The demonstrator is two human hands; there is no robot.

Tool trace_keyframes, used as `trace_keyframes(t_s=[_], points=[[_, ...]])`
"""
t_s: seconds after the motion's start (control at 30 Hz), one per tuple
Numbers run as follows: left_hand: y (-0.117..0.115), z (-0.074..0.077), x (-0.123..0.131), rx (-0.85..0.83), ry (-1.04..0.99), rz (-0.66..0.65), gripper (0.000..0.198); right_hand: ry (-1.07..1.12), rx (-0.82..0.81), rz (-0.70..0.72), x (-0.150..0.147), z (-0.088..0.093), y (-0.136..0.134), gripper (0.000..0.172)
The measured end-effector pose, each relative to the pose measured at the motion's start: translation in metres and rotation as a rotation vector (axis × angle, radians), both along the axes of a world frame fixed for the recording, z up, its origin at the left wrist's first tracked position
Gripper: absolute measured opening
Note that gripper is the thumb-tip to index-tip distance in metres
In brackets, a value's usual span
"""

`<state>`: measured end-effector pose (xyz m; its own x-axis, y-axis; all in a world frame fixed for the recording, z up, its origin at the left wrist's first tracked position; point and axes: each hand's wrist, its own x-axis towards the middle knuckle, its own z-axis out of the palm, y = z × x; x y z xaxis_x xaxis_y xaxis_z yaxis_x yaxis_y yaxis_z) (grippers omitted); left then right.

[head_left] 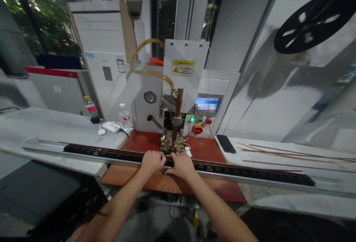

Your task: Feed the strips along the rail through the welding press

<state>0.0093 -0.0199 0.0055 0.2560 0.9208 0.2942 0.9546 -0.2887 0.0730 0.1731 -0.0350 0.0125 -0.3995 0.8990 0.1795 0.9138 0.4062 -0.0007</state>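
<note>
Both my hands rest side by side on a long metal rail (250, 178) with a black slotted strip (97, 153) running across the bench. My left hand (151, 161) is curled, its fingers closed over the rail's far edge. Beside it, my right hand (180, 164) is curled too, with fingertips pressing at the strip. Just beyond them stands the brass head (172, 143) of a white press machine (185, 68), on a red-brown base plate (205, 149). What the fingers pinch is hidden.
Two water bottles (125, 117), a white power bank (111, 126) and its cable lie at the left of the machine. A black phone (226, 143) and thin copper rods (278, 156) lie on the right table. A black reel (314, 21) hangs at upper right.
</note>
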Motion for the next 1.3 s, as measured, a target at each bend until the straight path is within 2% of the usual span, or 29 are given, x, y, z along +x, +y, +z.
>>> trace_keyframes(t_s=[0.17,0.47,0.77,0.97,1.17,1.3], points=[[0.0,-0.001,-0.001,0.007,0.003,-0.009,0.043,-0.017,0.048,-0.025,0.001,-0.004,-0.004,0.07],[0.001,0.001,-0.004,-0.011,0.011,0.044,0.046,-0.028,-0.032,0.018,0.009,0.0,0.003,0.076],[0.002,-0.001,-0.012,0.022,0.028,0.023,0.047,-0.041,0.012,-0.012,0.01,-0.006,-0.001,0.075],[0.002,0.0,-0.014,0.029,0.045,0.007,0.047,-0.026,-0.018,0.007,0.01,-0.001,0.002,0.09],[0.003,-0.002,-0.015,0.018,0.024,0.02,0.047,-0.018,0.039,-0.049,0.007,-0.004,-0.004,0.071],[0.002,0.0,-0.014,0.013,0.027,0.028,0.048,-0.023,0.023,-0.026,0.006,-0.004,-0.004,0.072]])
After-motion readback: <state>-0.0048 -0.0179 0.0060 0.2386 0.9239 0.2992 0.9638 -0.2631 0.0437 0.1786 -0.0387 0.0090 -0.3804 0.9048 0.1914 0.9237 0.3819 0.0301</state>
